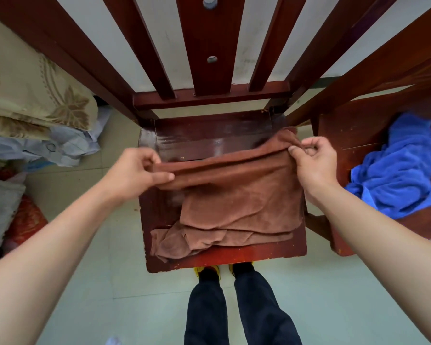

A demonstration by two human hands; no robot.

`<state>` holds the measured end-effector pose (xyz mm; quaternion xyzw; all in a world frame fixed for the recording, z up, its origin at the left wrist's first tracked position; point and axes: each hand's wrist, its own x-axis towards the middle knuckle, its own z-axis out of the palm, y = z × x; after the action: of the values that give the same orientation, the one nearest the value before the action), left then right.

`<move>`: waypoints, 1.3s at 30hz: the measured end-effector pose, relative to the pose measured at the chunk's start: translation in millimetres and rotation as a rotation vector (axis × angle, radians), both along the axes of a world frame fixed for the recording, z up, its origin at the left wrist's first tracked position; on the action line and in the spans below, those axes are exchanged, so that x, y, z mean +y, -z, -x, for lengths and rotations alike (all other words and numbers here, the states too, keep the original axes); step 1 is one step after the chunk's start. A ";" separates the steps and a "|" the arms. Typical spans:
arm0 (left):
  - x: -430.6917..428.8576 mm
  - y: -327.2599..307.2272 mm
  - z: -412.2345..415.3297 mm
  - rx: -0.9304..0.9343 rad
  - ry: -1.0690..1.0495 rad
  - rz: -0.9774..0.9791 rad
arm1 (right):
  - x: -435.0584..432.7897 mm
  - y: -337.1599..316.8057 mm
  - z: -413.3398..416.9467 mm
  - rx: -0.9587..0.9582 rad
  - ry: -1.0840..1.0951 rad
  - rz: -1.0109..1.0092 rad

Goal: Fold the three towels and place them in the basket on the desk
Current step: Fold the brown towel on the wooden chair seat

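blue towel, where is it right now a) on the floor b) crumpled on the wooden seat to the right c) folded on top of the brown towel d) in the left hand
b: the blue towel lies crumpled on the wooden seat at the right, while the left hand and right hand both pinch the brown towel.

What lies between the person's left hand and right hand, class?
In the head view, the bunched upper edge of the brown towel stretches from the left hand to the right hand, both pinching it, above the chair seat.
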<state>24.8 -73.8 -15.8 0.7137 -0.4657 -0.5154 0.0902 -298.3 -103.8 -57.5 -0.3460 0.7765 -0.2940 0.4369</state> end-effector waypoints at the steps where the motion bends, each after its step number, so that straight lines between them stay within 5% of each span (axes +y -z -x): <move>1: -9.4 -1.3 -5.4 -0.031 -0.080 0.032 | -7.9 2.0 -0.8 0.012 -0.002 -0.004; 6: -54.0 21.7 -10.9 -0.141 -0.637 0.199 | -42.4 22.2 -9.4 0.092 -0.023 -0.029; 10: -33.4 56.6 3.0 -0.279 -0.763 0.073 | -28.4 23.0 -6.2 0.141 -0.046 -0.187; 13: 20.5 70.9 33.3 -0.183 -0.693 -0.257 | 13.0 19.3 -2.6 0.207 -0.051 -0.317; 16: 66.8 68.2 66.8 -0.043 -0.663 -0.470 | 65.5 32.2 4.9 0.079 -0.089 -0.525; 19: 90.5 62.9 79.2 0.082 -0.827 -0.426 | 92.6 34.8 14.6 0.006 -0.063 -0.583; 27: 103.1 51.5 65.6 0.591 -1.183 -0.407 | 86.0 19.6 11.8 0.083 -0.017 -0.280; 29: 110.1 56.2 57.1 0.466 -1.206 -0.358 | 88.8 19.4 18.4 0.160 -0.044 -0.285; 33: 123.3 60.0 46.7 -0.103 -1.068 -0.245 | 102.3 22.5 34.4 0.320 -0.246 -0.483; 39: 112.6 77.7 32.4 -0.254 -0.826 -0.233 | 85.1 26.2 37.2 0.384 -0.339 -0.536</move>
<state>-7.6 38.8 -93.5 0.9029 -0.0881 -0.3933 0.1495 -335.5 -18.7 -83.7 -0.3919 0.8254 0.0669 0.4009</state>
